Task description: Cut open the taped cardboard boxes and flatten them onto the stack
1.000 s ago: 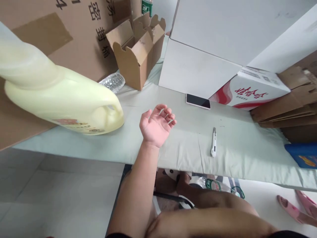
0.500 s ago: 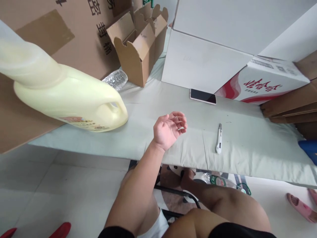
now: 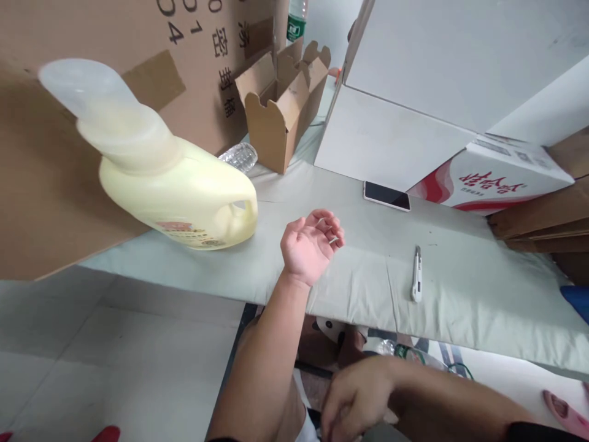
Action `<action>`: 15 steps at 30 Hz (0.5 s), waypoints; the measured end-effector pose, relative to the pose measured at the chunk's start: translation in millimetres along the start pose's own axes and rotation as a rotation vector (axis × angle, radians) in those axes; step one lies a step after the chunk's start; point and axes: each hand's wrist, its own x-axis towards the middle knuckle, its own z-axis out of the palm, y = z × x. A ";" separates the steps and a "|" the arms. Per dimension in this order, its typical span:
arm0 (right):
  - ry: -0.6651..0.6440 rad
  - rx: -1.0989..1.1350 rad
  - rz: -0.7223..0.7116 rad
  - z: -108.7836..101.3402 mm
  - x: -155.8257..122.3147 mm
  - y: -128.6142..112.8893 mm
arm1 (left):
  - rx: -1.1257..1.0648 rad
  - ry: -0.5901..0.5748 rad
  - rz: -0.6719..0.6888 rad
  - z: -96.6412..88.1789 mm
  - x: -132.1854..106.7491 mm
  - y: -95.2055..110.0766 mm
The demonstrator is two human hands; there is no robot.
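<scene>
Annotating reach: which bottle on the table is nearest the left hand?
The pale-yellow bottle, its loop handle closest to the left hand. The clear bottle beside the open brown carton and the green-labelled bottle behind it are farther away.

Worktop [image 3: 359,252], one, covered in pale green cloth, creased along the front edge. On it: phone [image 3: 387,196], dark screen up, lying flat. Just behind the phone, white box [image 3: 386,135]. In front of the phone and slightly right, white utility knife [image 3: 416,276]. Well left of the phone, yellow jug [image 3: 193,190], translucent cap. Right of the phone, red-and-white carton [image 3: 478,175].
</scene>
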 end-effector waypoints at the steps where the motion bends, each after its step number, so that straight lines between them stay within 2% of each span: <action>1: 0.035 -0.030 -0.004 -9.8 13.2 6.5 | -0.017 0.016 0.039 0.0 0.0 4.4; 5: 0.151 -0.118 0.003 -47.7 58.9 34.9 | -0.073 0.051 0.125 0.0 2.6 14.3; 8: 0.205 -0.116 0.030 -63.7 93.2 54.0 | -0.069 0.044 0.118 0.4 4.8 12.4; 11: 0.303 -0.165 0.057 -65.8 143.8 66.9 | -0.020 0.043 0.114 0.5 5.1 8.9; 15: 0.226 -0.319 0.074 -51.4 206.9 72.4 | 0.017 0.050 0.119 0.7 3.2 9.1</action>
